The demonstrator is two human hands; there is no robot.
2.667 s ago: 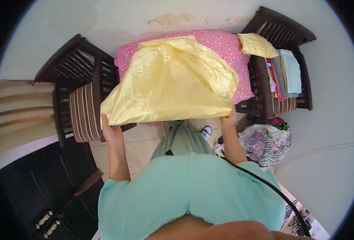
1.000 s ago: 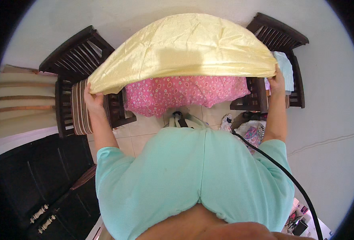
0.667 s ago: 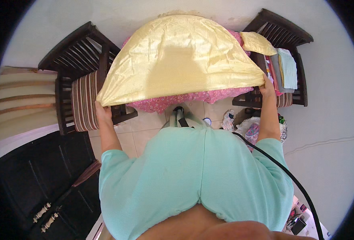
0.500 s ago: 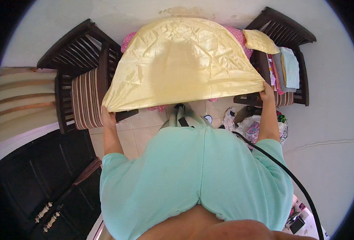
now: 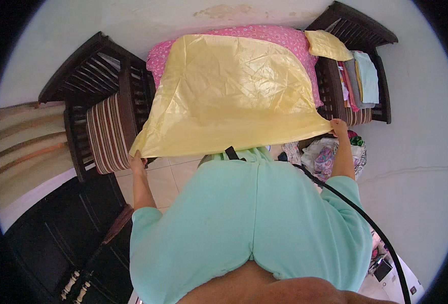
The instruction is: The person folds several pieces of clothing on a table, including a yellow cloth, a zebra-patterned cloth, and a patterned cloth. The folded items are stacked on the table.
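I see my left hand (image 5: 135, 161) and right hand (image 5: 338, 126) each pinching a near corner of the shiny, creased yellow cloth (image 5: 229, 96), spread over the pink dotted surface (image 5: 280, 38) between two dark slatted chairs (image 5: 100, 109).

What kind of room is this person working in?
Most likely a living room in a home. Dark wooden armchairs with striped cushions stand on either side of a table under a pink cloth, the floor is tiled, and folded clothes are stacked on one chair.
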